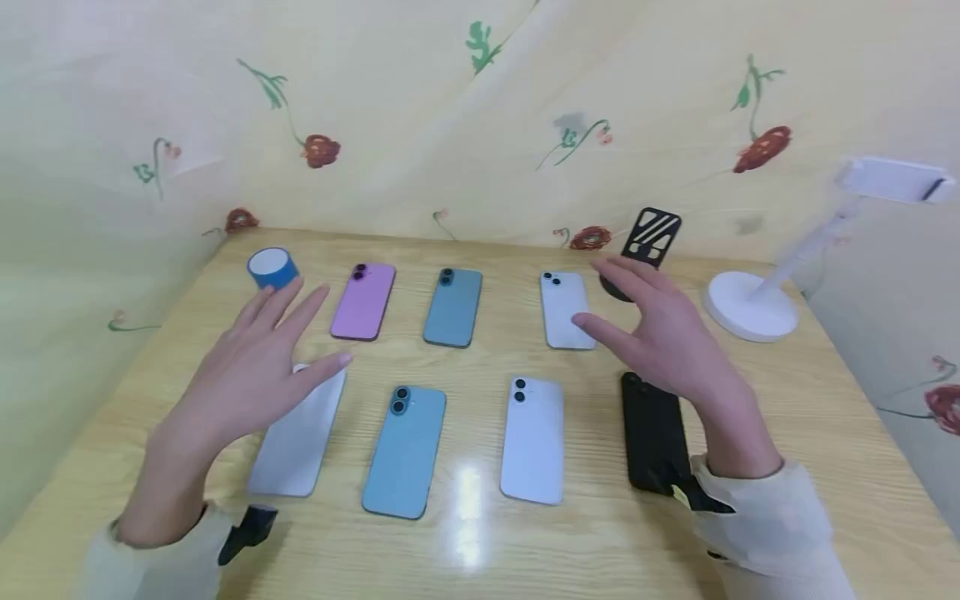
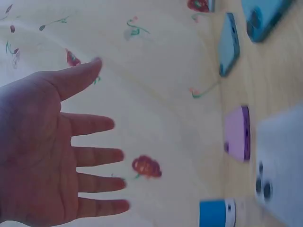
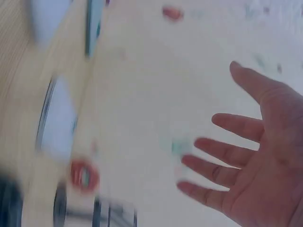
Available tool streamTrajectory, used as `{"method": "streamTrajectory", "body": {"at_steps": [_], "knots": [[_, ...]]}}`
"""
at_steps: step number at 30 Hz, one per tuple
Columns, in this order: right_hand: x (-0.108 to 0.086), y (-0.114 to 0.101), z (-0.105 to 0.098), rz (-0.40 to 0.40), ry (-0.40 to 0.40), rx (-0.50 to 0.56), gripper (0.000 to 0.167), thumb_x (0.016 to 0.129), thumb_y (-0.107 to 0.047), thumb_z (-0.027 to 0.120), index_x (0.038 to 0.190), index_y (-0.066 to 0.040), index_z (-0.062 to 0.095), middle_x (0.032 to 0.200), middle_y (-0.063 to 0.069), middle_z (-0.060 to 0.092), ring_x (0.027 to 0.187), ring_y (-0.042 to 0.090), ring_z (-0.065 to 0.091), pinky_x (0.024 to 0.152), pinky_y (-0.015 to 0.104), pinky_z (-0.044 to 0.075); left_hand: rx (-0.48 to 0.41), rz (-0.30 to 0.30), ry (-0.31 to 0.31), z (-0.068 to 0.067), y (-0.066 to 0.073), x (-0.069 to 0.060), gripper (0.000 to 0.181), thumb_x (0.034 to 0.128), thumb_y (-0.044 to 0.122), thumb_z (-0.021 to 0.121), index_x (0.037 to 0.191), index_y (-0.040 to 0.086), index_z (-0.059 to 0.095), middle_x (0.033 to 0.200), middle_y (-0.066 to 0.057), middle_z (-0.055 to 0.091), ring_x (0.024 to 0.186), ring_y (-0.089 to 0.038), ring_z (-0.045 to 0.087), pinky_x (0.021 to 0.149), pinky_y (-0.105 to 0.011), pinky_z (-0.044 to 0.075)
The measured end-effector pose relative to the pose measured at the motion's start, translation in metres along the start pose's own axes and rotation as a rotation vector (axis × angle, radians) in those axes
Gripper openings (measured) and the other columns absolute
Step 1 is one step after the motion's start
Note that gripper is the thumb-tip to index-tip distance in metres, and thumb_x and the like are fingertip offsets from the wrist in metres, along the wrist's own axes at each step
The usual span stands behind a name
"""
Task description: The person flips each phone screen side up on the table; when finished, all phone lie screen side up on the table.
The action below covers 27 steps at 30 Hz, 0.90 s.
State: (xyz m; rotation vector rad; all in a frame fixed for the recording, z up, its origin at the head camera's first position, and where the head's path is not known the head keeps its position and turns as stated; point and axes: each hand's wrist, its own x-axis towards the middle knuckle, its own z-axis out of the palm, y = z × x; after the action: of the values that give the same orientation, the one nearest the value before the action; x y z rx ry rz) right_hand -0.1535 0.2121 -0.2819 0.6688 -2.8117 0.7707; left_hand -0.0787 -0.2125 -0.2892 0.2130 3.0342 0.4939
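Over the left side of the table, my left hand [image 1: 243,375] hovers with its fingers spread, partly hiding a white phone [image 1: 292,454]. Its palm is bare in the left wrist view. My right hand [image 1: 667,333] is held above the right side, fingers extended, overlapping a back-row white phone [image 1: 564,308]; below it lies a black phone [image 1: 652,425]. Neither hand holds anything. Between them lie a purple phone [image 1: 365,302], a teal phone [image 1: 453,307], a light blue phone [image 1: 405,454] and a pale lavender phone [image 1: 532,442], all backs up.
A blue-sided roll [image 1: 279,273] stands at the back left, beyond the left fingertips. At the back right are a black phone stand [image 1: 652,233], partly behind the right hand, and a white stand [image 1: 753,308] with a raised arm. Flower-printed cloth [image 1: 420,108] hangs behind the wooden table [image 1: 592,550].
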Motion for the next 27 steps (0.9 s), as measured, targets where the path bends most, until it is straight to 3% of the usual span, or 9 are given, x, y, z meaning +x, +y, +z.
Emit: {"method": "streamTrajectory", "body": {"at_steps": [4, 9, 13, 16, 22, 27], "knots": [[0.027, -0.032, 0.017, -0.104, -0.069, 0.078, 0.057, 0.098, -0.03, 0.078, 0.146, -0.004, 0.061, 0.136, 0.017, 0.069, 0.119, 0.036, 0.066, 0.099, 0.055, 0.055, -0.013, -0.045, -0.051, 0.004, -0.014, -0.024, 0.094, 0.099, 0.069, 0.059, 0.169, 0.015, 0.026, 0.171, -0.027, 0.024, 0.152, -0.057, 0.026, 0.111, -0.08, 0.03], [0.061, -0.067, 0.053, -0.151, -0.23, 0.169, 0.047, 0.098, -0.024, 0.077, 0.141, -0.006, 0.067, 0.113, 0.01, 0.077, 0.1, 0.025, 0.072, 0.085, 0.041, 0.06, -0.073, -0.123, -0.08, 0.018, -0.03, -0.051, 0.097, 0.0951, 0.07, 0.065, 0.168, 0.015, 0.031, 0.16, -0.029, 0.041, 0.142, -0.053, 0.041, 0.104, -0.076, 0.04], [0.078, -0.083, 0.085, -0.14, -0.332, 0.237, 0.043, 0.098, -0.02, 0.078, 0.138, -0.008, 0.07, 0.105, 0.005, 0.076, 0.091, 0.019, 0.069, 0.073, 0.031, 0.056, -0.128, -0.16, -0.121, 0.03, -0.038, -0.059, 0.095, 0.0927, 0.063, 0.073, 0.165, 0.012, 0.037, 0.149, -0.028, 0.053, 0.126, -0.045, 0.059, 0.093, -0.064, 0.052], [0.087, -0.089, 0.107, -0.135, -0.411, 0.285, 0.042, 0.097, -0.018, 0.078, 0.137, -0.008, 0.07, 0.105, 0.004, 0.076, 0.09, 0.017, 0.068, 0.071, 0.027, 0.054, -0.188, -0.184, -0.16, 0.039, -0.042, -0.062, 0.091, 0.0915, 0.054, 0.078, 0.161, 0.007, 0.044, 0.133, -0.021, 0.066, 0.109, -0.032, 0.068, 0.084, -0.051, 0.057], [0.09, -0.097, 0.148, -0.107, -0.555, 0.292, 0.043, 0.097, -0.02, 0.078, 0.138, -0.01, 0.07, 0.111, 0.003, 0.075, 0.101, 0.016, 0.068, 0.085, 0.029, 0.056, -0.241, -0.198, -0.197, 0.06, -0.041, -0.07, 0.08, 0.0878, 0.042, 0.085, 0.15, 0.001, 0.056, 0.106, -0.004, 0.075, 0.092, -0.017, 0.068, 0.08, -0.04, 0.056], [0.087, -0.103, 0.169, -0.07, -0.621, 0.337, 0.042, 0.097, -0.016, 0.079, 0.137, -0.007, 0.07, 0.112, 0.004, 0.073, 0.1, 0.018, 0.065, 0.082, 0.028, 0.055, -0.224, -0.196, -0.185, 0.072, -0.036, -0.077, 0.074, 0.0847, 0.032, 0.089, 0.146, 0.002, 0.061, 0.093, 0.003, 0.073, 0.086, -0.014, 0.064, 0.075, -0.035, 0.052]]}}
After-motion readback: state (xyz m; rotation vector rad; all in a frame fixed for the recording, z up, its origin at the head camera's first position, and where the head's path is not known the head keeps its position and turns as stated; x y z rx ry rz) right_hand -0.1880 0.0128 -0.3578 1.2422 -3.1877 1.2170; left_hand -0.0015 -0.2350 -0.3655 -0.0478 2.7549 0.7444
